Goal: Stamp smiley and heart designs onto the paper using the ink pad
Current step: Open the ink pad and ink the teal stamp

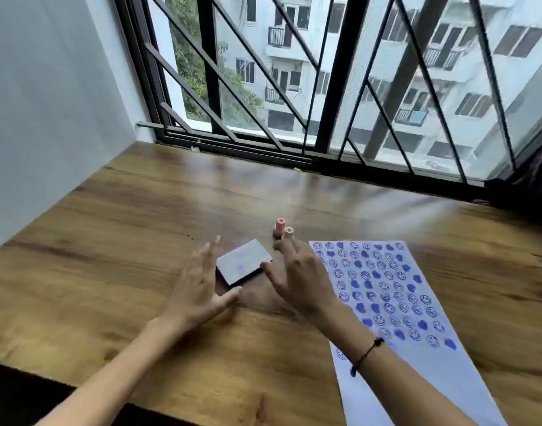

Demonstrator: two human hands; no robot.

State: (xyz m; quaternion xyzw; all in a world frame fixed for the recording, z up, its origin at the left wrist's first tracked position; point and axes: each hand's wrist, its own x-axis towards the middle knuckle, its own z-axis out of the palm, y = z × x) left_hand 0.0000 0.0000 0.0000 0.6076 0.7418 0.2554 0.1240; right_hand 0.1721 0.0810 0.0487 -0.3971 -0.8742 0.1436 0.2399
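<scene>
A closed grey ink pad with a small blue smudge on its lid lies on the wooden table. My left hand hovers just left of it, fingers spread, holding nothing. My right hand is just right of the pad, fingers apart, thumb tip near the pad's right edge. Two small stamps stand upright behind it: a pink one and a cream one. The white paper, covered with several blue smileys and hearts, lies to the right, partly under my right forearm.
A barred window runs along the table's far edge. A pale wall closes the left side. A dark object sits at the far right corner. The table's near edge is at lower left.
</scene>
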